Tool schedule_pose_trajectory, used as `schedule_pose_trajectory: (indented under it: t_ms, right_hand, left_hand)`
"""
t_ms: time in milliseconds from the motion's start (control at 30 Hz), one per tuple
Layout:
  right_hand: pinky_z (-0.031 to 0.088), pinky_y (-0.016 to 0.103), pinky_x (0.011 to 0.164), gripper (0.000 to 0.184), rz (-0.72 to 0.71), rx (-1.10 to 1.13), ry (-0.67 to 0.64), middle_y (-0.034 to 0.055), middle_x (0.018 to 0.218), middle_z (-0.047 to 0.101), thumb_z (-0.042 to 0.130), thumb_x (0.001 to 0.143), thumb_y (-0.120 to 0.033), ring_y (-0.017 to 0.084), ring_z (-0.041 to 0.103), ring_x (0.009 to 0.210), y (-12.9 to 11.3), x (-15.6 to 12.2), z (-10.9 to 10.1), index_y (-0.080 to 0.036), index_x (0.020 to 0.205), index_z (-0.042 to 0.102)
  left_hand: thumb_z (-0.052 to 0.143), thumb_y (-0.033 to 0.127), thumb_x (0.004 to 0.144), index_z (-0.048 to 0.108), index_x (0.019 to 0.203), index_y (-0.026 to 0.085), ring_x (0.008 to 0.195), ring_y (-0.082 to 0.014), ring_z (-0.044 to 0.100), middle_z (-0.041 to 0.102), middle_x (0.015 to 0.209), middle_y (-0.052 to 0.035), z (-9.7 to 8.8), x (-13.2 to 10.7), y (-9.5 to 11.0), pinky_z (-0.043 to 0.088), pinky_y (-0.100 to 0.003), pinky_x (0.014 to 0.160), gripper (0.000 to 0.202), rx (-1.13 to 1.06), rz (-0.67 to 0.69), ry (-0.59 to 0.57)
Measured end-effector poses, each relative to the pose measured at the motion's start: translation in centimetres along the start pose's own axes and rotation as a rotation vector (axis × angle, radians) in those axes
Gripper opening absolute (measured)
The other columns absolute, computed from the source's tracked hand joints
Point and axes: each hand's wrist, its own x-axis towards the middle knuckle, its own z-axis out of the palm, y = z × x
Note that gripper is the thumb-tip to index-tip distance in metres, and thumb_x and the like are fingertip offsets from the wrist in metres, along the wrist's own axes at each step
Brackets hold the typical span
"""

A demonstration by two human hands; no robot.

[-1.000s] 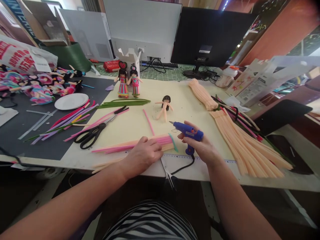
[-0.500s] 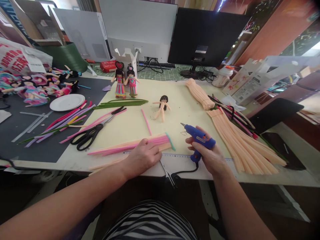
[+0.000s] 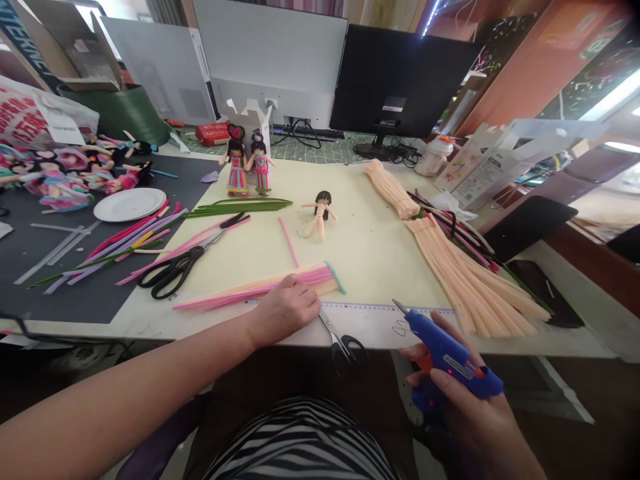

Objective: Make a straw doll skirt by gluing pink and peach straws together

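Observation:
My left hand (image 3: 289,305), fingers closed, presses on a flat row of pink and peach pipe cleaners (image 3: 230,295) at the table's front. A teal pipe cleaner (image 3: 336,278) runs across the row's right end. My right hand (image 3: 467,400) is wrapped around a blue hot glue gun (image 3: 450,357), its nozzle pointing up and left over the table's front edge. Small scissors (image 3: 340,341) lie beside my left hand, their handles past the edge. Beyond the row lies a peach doll (image 3: 320,217) with black hair, near a single pink pipe cleaner (image 3: 289,242).
Large black scissors (image 3: 183,263) and coloured pipe cleaners (image 3: 115,252) lie left, near a white plate (image 3: 130,203). Two finished dolls (image 3: 237,167) stand behind green pipe cleaners (image 3: 240,207). Peach bundles (image 3: 465,280) lie right. Monitors (image 3: 400,80) line the back.
My right hand has drawn the glue gun down and right, off the table's front edge. The small scissors' handles now show. My left hand stays on the pipe cleaners; the view has shifted slightly.

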Motion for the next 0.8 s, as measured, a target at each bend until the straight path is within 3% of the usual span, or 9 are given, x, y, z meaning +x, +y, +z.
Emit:
schedule_pose_trajectory:
  t_ms: [233, 367, 533, 700, 800]
  right_hand:
    - [0.055, 0.042, 0.057, 0.066, -0.112, -0.143, -0.071, 0.0083, 0.093, 0.070, 0.068, 0.078, -0.037, 0.024, 0.064, 0.067, -3.4, 1.7, 1.1, -0.034, 0.139, 0.040]
    - [0.054, 0.039, 0.052, 0.066, -0.065, -0.180, -0.176, 0.0064, 0.089, 0.070, 0.066, 0.079, -0.041, 0.019, 0.061, 0.058, -4.4, 2.6, 2.3, -0.035, 0.139, 0.038]
    - [0.053, 0.033, 0.053, 0.066, 0.016, -0.183, -0.299, 0.0041, 0.082, 0.069, 0.064, 0.081, -0.044, 0.016, 0.059, 0.057, -4.9, 2.7, 5.4, -0.031, 0.140, 0.037]
    - [0.051, 0.029, 0.052, 0.067, 0.056, -0.244, -0.376, 0.0020, 0.076, 0.067, 0.062, 0.082, -0.045, 0.019, 0.062, 0.070, -4.3, 4.4, 8.7, -0.027, 0.140, 0.034]
    - [0.050, 0.027, 0.049, 0.067, 0.057, -0.276, -0.397, 0.0006, 0.073, 0.066, 0.062, 0.081, -0.044, 0.018, 0.062, 0.067, -3.7, 5.7, 9.7, -0.026, 0.139, 0.035]
  left_hand:
    - [0.035, 0.010, 0.095, 0.061, 0.093, 0.016, 0.079, -0.0174, 0.053, 0.064, 0.084, -0.0054, 0.2, 0.0, 0.2, 0.030, -0.036, 0.079, 0.027, -0.064, -0.130, -0.028]
    - [0.037, 0.018, 0.097, 0.061, 0.106, 0.020, 0.092, -0.0180, 0.054, 0.067, 0.100, -0.0064, -0.5, -1.0, 0.0, 0.030, -0.036, 0.080, 0.025, -0.221, -0.326, 0.037]
    - [0.049, 0.029, 0.093, 0.062, 0.099, 0.021, 0.097, -0.0198, 0.052, 0.066, 0.105, -0.0038, -1.2, -1.9, -1.6, 0.031, -0.036, 0.083, 0.016, -0.306, -0.571, 0.037]
    - [0.056, 0.028, 0.087, 0.059, 0.092, 0.021, 0.094, -0.0207, 0.053, 0.065, 0.099, -0.0035, -0.8, -1.2, -2.8, 0.031, -0.038, 0.081, 0.009, -0.301, -0.599, -0.051]
    - [0.056, 0.028, 0.085, 0.057, 0.091, 0.020, 0.091, -0.0225, 0.053, 0.064, 0.096, -0.0057, -0.5, -0.4, -3.0, 0.031, -0.039, 0.078, 0.010, -0.241, -0.584, -0.118]
